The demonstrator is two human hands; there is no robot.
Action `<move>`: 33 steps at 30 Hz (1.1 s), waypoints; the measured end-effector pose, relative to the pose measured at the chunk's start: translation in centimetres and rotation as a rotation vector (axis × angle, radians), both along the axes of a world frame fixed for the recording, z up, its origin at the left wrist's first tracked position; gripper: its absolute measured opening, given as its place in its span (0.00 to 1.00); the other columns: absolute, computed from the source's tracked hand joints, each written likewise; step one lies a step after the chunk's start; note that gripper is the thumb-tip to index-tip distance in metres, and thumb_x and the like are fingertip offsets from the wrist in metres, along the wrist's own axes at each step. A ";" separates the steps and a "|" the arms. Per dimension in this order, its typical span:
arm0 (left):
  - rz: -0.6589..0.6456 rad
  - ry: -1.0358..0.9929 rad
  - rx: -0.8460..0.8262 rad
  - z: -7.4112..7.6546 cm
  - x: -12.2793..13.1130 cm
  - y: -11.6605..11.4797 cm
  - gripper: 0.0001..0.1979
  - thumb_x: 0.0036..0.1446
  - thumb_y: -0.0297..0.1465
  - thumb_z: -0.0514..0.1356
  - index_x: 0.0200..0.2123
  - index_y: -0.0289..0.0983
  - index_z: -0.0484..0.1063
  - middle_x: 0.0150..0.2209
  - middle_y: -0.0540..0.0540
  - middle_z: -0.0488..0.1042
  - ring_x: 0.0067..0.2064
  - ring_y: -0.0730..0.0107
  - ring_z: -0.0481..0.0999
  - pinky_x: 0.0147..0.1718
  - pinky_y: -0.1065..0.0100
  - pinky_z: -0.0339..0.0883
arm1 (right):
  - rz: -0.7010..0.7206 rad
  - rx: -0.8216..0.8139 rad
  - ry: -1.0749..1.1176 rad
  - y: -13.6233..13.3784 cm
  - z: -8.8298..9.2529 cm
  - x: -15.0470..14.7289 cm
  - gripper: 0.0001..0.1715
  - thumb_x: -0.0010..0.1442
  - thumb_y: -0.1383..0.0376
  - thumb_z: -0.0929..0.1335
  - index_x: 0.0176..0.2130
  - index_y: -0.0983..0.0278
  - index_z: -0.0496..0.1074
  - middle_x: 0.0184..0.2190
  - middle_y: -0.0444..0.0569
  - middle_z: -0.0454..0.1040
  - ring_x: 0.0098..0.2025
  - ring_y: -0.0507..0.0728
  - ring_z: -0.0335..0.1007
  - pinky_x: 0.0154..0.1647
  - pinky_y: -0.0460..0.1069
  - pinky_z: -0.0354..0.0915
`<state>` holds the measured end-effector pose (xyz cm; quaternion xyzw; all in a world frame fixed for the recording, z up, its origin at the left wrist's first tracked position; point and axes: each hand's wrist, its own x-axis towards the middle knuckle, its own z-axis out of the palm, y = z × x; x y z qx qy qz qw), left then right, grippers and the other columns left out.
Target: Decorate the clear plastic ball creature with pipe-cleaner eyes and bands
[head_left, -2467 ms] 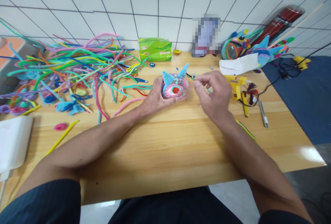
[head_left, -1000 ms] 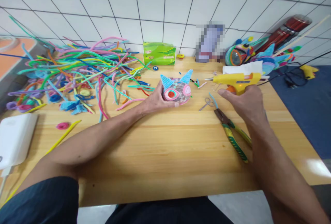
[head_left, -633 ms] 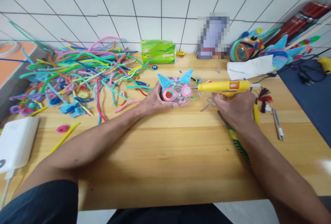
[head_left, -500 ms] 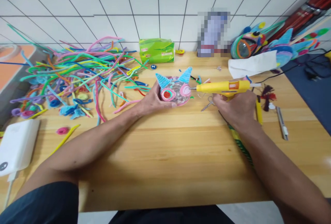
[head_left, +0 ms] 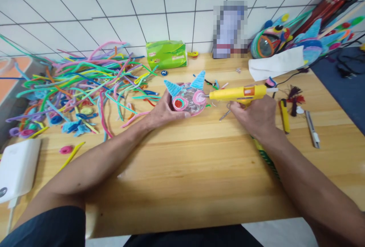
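A round craft animal face (head_left: 190, 104) with two blue pipe-cleaner ears stands upright on the wooden table. My left hand (head_left: 165, 112) is closed around its left side, thumb along the lower front. One pink eye has a red coil centre; the other eye is a pink ring with a pale middle. In my right hand (head_left: 258, 114) is a yellow glue gun (head_left: 239, 93), its metal nozzle at the pale eye. Whether the tip touches is too fine to tell. A pair of scissors (head_left: 225, 114) lies by the right hand, partly covered.
Coloured pipe cleaners (head_left: 82, 76) cover the left side. A green tissue pack (head_left: 166, 55) stands near the wall. At right lie a yellow cutter (head_left: 284, 116), a grey cutter (head_left: 312, 129) and white paper (head_left: 275, 62). A white power bank (head_left: 19, 169) sits front left.
The view has shifted slightly, moving most things left in the picture. The glue gun's nozzle sits a little further over the pale eye. Both hands keep their holds.
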<state>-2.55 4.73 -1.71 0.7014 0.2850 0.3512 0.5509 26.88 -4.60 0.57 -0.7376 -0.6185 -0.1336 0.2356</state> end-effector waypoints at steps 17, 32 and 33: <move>-0.010 -0.013 0.024 -0.1 0.0 0.0 0.61 0.44 0.48 0.81 0.75 0.41 0.55 0.69 0.32 0.71 0.70 0.38 0.73 0.70 0.42 0.68 | 0.005 -0.018 0.008 -0.1 0.2 0.1 0.04 0.53 0.63 0.69 0.32 0.59 0.72 0.25 0.52 0.73 0.33 0.66 0.73 0.36 0.57 0.66; -0.006 -0.011 0.007 0.0 0.1 -0.1 0.62 0.43 0.50 0.81 0.75 0.40 0.55 0.69 0.31 0.71 0.70 0.39 0.73 0.70 0.44 0.68 | 0.006 -0.002 -0.023 0.1 -0.2 0.2 0.02 0.52 0.64 0.68 0.30 0.59 0.69 0.24 0.50 0.70 0.32 0.63 0.70 0.35 0.55 0.64; -0.002 -0.013 0.002 0.0 0.1 -0.1 0.62 0.43 0.50 0.81 0.75 0.40 0.55 0.69 0.31 0.71 0.70 0.39 0.73 0.69 0.44 0.69 | 0.002 -0.002 -0.024 0.1 -0.2 0.2 0.02 0.52 0.64 0.68 0.30 0.59 0.69 0.24 0.50 0.69 0.32 0.63 0.70 0.34 0.55 0.63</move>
